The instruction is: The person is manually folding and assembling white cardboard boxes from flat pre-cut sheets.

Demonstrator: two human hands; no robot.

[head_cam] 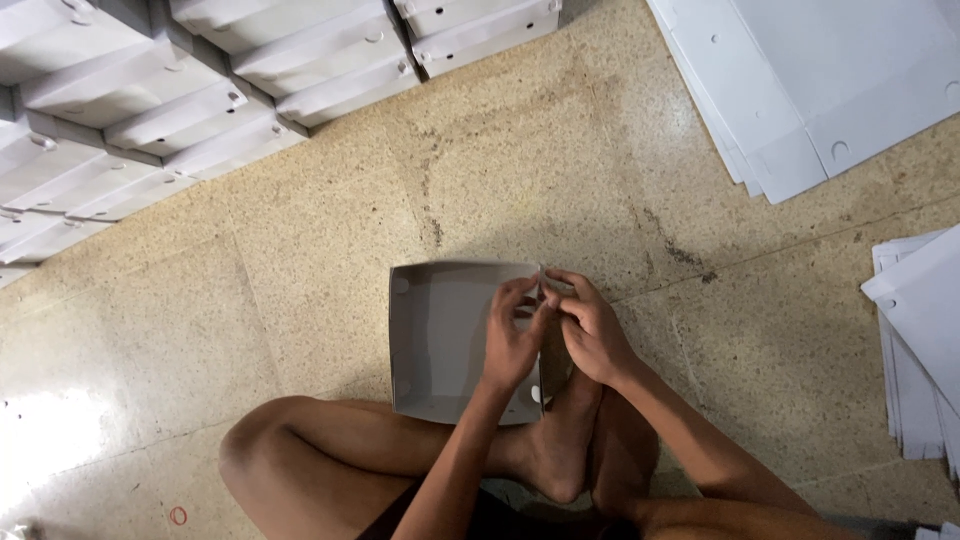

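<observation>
I see stacked white boxes (150,90) far left, flat sheets (820,80) far right. My left hand (512,340) and right hand (592,330) pinch the grey box (435,340) corner.

hands (550,335) folding grey box (440,340), speckled floor (330,230)

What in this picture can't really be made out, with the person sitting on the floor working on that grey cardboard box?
- Right wall of the grey box, head view: covered by the left hand and right hand.
- What the fingertips pinch at the corner: too small to tell.
- Stacked boxes: cut off by the top and left edges.
- Flat cardboard sheets: cut off by the top and right edges.
- Small red ring on the floor: too small to identify.
</observation>
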